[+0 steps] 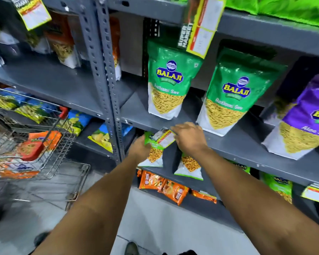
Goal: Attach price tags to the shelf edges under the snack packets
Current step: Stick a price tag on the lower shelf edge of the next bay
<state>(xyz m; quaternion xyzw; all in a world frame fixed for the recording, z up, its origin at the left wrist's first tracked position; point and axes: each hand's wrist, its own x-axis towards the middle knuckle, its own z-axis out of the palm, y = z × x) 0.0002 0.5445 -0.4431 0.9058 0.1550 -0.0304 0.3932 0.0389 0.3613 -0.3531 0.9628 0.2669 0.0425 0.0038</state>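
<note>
A yellow-and-red price tag [164, 138] lies against the front edge of the grey shelf [234, 144], below a green Balaji Ratlami Sev packet [167, 81]. My right hand [189, 138] presses on the tag's right end, fingers curled over it. My left hand [139, 149] holds the tag's lower left side, in front of a small green packet [154, 155] on the shelf below. A second green packet [228, 92] and a purple Aloo Sev packet [306, 122] stand further right on the same shelf.
A wire shopping cart [31, 144] with snack packets stands at left. A perforated grey upright [107, 74] divides the racks. Other tags hang above [201, 28], upper left [32, 13] and lower right [317, 195]. Orange packets [166, 186] lie on the bottom shelf.
</note>
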